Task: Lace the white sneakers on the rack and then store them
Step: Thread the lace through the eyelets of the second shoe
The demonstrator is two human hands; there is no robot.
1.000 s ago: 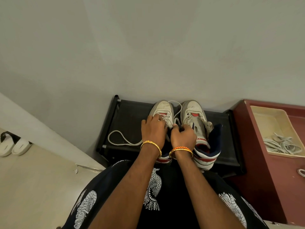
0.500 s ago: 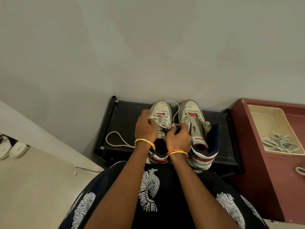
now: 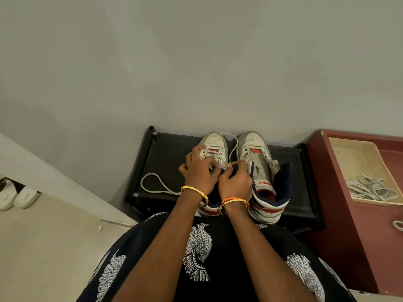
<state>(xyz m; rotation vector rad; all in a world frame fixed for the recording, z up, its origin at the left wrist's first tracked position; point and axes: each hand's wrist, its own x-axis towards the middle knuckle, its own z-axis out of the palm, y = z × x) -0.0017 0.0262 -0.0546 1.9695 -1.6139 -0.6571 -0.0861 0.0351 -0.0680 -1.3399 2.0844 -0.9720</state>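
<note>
The left hand (image 3: 199, 168) and the right hand (image 3: 234, 182) work close together, almost touching, over the throat of the left white leather sneaker (image 3: 214, 149), the nearer of the 2 shoes to both. The left hand's fingers are pinched at the eyelet rows, apparently on the white cord shoelace (image 3: 152, 184), though the exact grip is hidden by the knuckles; the right hand is closed on the dark navy tongue or collar of that shoe, holding it back. Taking this sneaker as the landmark, its long axis runs straight away from the person, toe toward the pale wall (image 3: 196, 73), heel under the wrists, so the lace must be fed crosswise, left to right, across that axis. Only the eyelets nearest the toe look threaded, so I judge the lacing about half done on this shoe. One free end loops out to the sneaker's left on the black mesh-topped shoe rack (image 3: 170, 147); another strand arcs past its toe. Just to its right, side by side and parallel, stands the second white high-top sneaker (image 3: 261, 171) with red and navy trim, its tongue flopped open and seemingly unlaced. Farther right, beyond the rack's edge, a maroon cabinet (image 3: 349, 236) carries a cream plastic tray (image 3: 359, 153) holding spare pale laces (image 3: 368, 188). Far left, on the beige floor (image 3: 54, 247), sit white slippers (image 3: 17, 197).
</note>
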